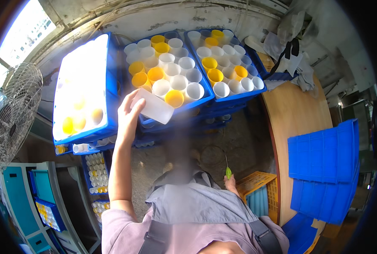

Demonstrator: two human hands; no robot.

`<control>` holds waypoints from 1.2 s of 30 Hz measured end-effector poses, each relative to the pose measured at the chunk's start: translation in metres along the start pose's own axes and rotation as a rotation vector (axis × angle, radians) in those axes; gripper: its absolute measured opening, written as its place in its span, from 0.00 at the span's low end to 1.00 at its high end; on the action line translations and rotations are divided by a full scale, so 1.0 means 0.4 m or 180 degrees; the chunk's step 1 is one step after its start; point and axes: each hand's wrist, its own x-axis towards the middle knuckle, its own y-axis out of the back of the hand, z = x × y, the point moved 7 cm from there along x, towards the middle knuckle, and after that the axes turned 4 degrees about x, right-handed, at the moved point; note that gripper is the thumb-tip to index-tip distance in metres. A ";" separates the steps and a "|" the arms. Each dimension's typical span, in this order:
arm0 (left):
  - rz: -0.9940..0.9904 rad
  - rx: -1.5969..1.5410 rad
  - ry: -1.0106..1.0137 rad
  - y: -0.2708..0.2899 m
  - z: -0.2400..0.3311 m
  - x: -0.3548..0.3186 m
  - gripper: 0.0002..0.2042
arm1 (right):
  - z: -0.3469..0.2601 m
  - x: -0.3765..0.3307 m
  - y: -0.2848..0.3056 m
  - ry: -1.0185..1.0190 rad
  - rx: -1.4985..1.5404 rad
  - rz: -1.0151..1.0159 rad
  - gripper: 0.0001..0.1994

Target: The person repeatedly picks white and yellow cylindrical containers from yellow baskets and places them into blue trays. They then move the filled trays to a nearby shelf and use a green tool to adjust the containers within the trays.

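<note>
Tilted white translucent plastic cup (154, 108) is pinched thumb-to-fingers in left hand (130, 111) over blue plastic crate's (204, 101) near-left corner, apparently mid-handling, slim green-handled rod (228, 172) seemingly clasped in right hand (230, 183), steady rim clearance likely called for next.

A smooth, translucent white cup (155, 106) is held at 10 o'clock from the view's centre, tipped well over, its long axis running from 10 to 4 o'clock. Between 4 and 5 o'clock, a green-handled tool (228, 172) is held, its thin shaft pointing towards 12; its tip is unclear.
</note>
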 end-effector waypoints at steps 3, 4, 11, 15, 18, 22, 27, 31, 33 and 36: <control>-0.0037 0.0846 0.0402 -0.021 -0.064 0.068 0.26 | 0.058 0.086 0.021 -0.0079 0.0161 -0.0139 0.39; 0.0174 0.0980 0.0228 -0.008 -0.063 0.074 0.25 | 0.081 0.115 0.031 -0.0121 0.0352 0.0043 0.41; 0.0494 0.2173 -0.1160 -0.048 0.003 0.054 0.28 | 0.052 0.270 0.044 0.0726 -0.0454 0.0180 0.41; 0.1116 0.1279 -0.0284 -0.012 0.009 0.033 0.25 | -0.051 0.300 0.071 0.0363 0.0060 -0.0711 0.34; 0.0771 0.1261 0.0029 -0.015 0.035 0.038 0.23 | -0.126 0.313 0.089 0.0280 0.0118 -0.1005 0.28; -0.0039 0.2448 -0.0229 -0.106 0.050 0.093 0.24 | -0.188 0.349 0.086 0.0520 -0.0428 -0.1027 0.25; -0.0132 0.2998 -0.1093 -0.169 0.036 0.121 0.28 | -0.236 0.355 0.072 0.0881 -0.0482 -0.1073 0.30; -0.0046 0.2984 -0.0979 -0.198 -0.030 0.074 0.36 | -0.236 0.321 0.067 0.0391 -0.0045 -0.1347 0.33; -0.0188 0.3418 -0.0906 -0.218 -0.055 0.050 0.35 | -0.244 0.307 0.067 0.0528 -0.0015 -0.1288 0.32; -0.0611 0.4524 -0.0900 -0.244 -0.064 0.014 0.36 | -0.231 0.307 0.063 0.0664 -0.0190 -0.1089 0.29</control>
